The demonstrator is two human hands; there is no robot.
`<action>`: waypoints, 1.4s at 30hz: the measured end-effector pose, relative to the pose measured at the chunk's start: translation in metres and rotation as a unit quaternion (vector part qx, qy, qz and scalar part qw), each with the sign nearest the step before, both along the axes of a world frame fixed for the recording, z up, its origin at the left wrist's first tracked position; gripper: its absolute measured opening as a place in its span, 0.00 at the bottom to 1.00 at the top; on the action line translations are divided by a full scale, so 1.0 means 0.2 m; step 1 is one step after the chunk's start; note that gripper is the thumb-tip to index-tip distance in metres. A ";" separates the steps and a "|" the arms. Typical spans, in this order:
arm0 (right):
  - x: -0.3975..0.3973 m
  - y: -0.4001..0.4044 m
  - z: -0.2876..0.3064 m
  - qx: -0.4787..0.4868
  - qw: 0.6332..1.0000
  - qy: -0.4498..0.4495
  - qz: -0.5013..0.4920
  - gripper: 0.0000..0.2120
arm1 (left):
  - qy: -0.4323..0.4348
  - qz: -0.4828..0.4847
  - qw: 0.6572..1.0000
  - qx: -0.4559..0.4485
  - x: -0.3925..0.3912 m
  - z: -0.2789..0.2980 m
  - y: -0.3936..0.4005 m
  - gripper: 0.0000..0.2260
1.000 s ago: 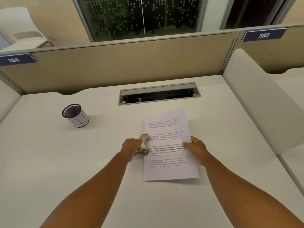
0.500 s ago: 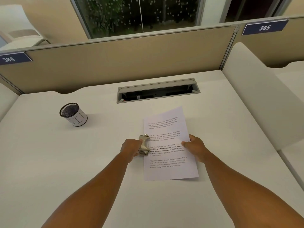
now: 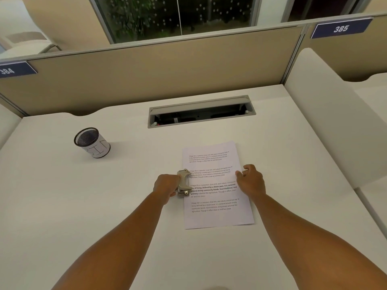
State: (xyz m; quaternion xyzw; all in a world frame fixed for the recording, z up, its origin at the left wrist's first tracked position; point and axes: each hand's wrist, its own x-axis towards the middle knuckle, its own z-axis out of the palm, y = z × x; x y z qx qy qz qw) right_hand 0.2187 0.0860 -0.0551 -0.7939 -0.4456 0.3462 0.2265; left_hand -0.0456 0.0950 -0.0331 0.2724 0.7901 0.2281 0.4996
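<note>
The left hand (image 3: 166, 186) is seen from the back, so its fingers are mostly hidden. They curl round the near-left side of the hole punch (image 3: 184, 183) and grip it, with one fingertip showing at the punch's lower corner. Whether the punch's lever is pressed down cannot be told from this angle. The punch's mouth and the paper edge inside it are covered by its own body.

The right hand (image 3: 251, 180) holds the sheet (image 3: 217, 216) at its 3 o'clock edge. The thumb lies on top of the paper and the fingers are bent. Whether any of them reach under the sheet is hidden. The small print on the sheet is only partly readable.

The sheet is white and lies flat on the counter (image 3: 83, 206), turned slightly anticlockwise. It carries four short blocks of text, and the third block has bold lines. The punch is small, beige-grey metal with a curved lever and a screw at its near end. It sits at the sheet's 9 o'clock edge, overlapping the margin.

At 10 o'clock from the punch, well apart, stands a black mesh cup (image 3: 92, 143) wrapped in a white band with faint letters. At 12 o'clock from the sheet, a cable slot (image 3: 201, 111) opens in the counter, its inside too dark to make out. The label "384" (image 3: 12, 70) is cut off by the left frame edge.
</note>
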 end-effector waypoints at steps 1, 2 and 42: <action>0.00 0.00 0.00 0.003 1.000 -0.006 -0.008 0.18 | 0.000 -0.001 1.000 0.002 0.00 0.00 0.00 0.06; 0.00 0.00 0.00 0.005 1.000 -0.010 -0.010 0.17 | 0.001 -0.001 1.000 0.002 0.00 0.00 0.00 0.05; -0.32 -0.10 -0.24 0.133 0.915 -0.276 0.265 0.24 | -0.027 -0.019 0.997 0.073 -0.06 -0.19 -0.02 0.11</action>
